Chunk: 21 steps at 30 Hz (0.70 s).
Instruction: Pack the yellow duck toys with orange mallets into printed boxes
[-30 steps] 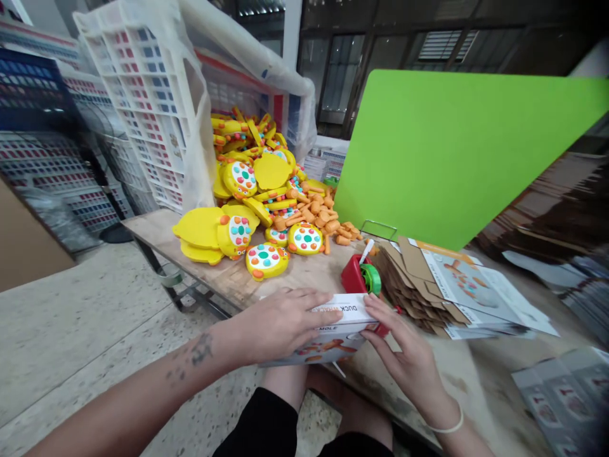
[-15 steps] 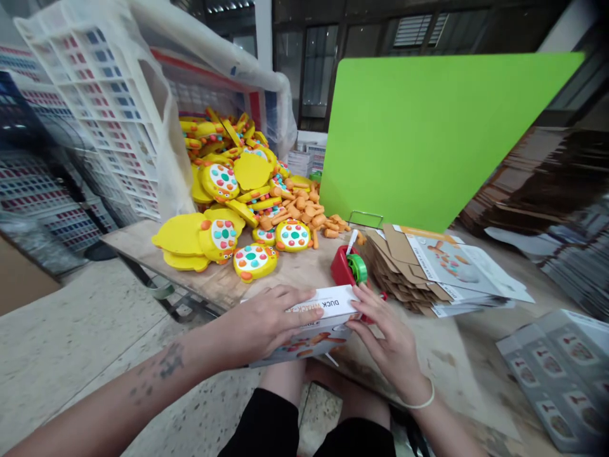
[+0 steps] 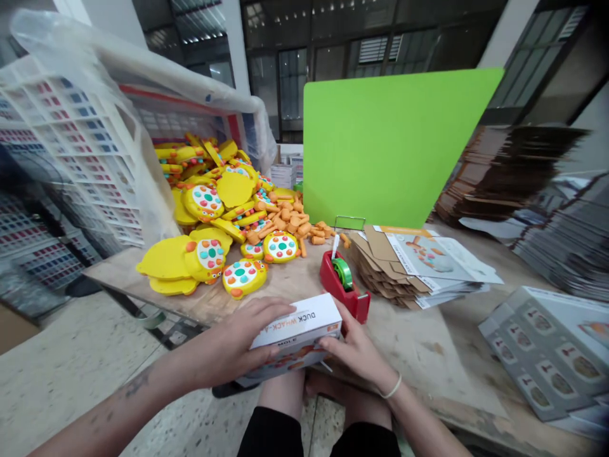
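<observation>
A closed white box [image 3: 304,320] printed "DUCK WHACK-A-MOLE" is held above my lap at the table's front edge. My left hand [image 3: 233,339] grips its left end, fingers over the top and thumb on the front. Round its right end my right hand [image 3: 354,349] is wrapped, with the thumb on the front face. Just behind the box stands a red tape dispenser [image 3: 340,285] with a green roll of tape [image 3: 341,273]. Yellow duck toys [image 3: 245,277] and orange mallets [image 3: 290,219] lie heaped beyond it to the left.
Flattened boxes [image 3: 390,273] are stacked right of the dispenser. Printed grey boxes [image 3: 537,355] stand at the right. A green board [image 3: 390,146] rises behind, and a white crate [image 3: 95,139] wrapped in plastic lies tipped at the left. Cardboard piles [image 3: 509,171] fill the back right.
The view has shifted to the right. My right hand has moved from the box's top corner down to its right end, and the box's right end now shows more.
</observation>
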Motion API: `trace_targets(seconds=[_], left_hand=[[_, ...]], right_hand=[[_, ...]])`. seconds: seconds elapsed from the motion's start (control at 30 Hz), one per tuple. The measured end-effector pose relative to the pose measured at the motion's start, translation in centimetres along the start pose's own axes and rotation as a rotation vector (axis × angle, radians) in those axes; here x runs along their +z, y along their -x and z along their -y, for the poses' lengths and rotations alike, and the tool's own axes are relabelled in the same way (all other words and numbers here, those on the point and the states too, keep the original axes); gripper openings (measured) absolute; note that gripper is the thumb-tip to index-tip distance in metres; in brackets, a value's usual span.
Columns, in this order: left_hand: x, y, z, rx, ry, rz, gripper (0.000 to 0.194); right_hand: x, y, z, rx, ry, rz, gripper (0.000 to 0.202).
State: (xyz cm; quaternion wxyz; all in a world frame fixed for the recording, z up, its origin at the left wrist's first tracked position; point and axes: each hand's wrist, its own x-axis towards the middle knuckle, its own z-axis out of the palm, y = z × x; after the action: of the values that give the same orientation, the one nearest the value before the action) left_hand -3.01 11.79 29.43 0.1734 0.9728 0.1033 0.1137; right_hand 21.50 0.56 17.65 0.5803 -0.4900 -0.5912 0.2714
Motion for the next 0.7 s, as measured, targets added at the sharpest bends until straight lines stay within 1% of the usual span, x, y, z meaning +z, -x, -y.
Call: trace_targets(seconds=[0.03, 0.1, 0.2, 0.3, 0.43, 0.5, 0.63, 0.7], left_hand=[[-0.2, -0.3, -0.2, -0.003, 0.015, 0.006, 0.057], [-0.8, -1.2, -0.7, 0.017, 0.025, 0.041, 0.06], [-1.8, -2.7, -1.6, 0.063, 0.053, 0.149, 0.048], [-2.9, -3.8, -2.2, 0.107, 0.109, 0.222, 0.035], [-3.4, -4.7, -2.1, 0.179, 0.187, 0.206, 0.033], [-3.2, -5.1, -1.9, 0.195, 0.216, 0.188, 0.034], [-2.9, -5.8, -1.6, 0.206, 0.25, 0.192, 0.037], [-2.8, -6.2, -1.6, 0.206, 0.266, 0.194, 0.036]], right_hand=[[0.6, -0.2, 0.3, 0.005, -0.01, 0.018, 0.076], [1.7, -0.7, 1.0, -0.039, 0.018, 0.023, 0.076], [2.7, -1.1, 1.9, -0.117, 0.082, 0.018, 0.079], [3.0, -1.0, 2.1, -0.109, 0.073, 0.0, 0.077], [2.6, -1.1, 2.0, -0.097, -0.005, 0.038, 0.073], [2.3, -1.4, 2.0, -0.092, -0.04, 0.05, 0.072], [1.8, -1.6, 1.7, -0.06, -0.094, 0.018, 0.073], [1.6, -1.6, 1.5, -0.058, -0.12, 0.025, 0.073]])
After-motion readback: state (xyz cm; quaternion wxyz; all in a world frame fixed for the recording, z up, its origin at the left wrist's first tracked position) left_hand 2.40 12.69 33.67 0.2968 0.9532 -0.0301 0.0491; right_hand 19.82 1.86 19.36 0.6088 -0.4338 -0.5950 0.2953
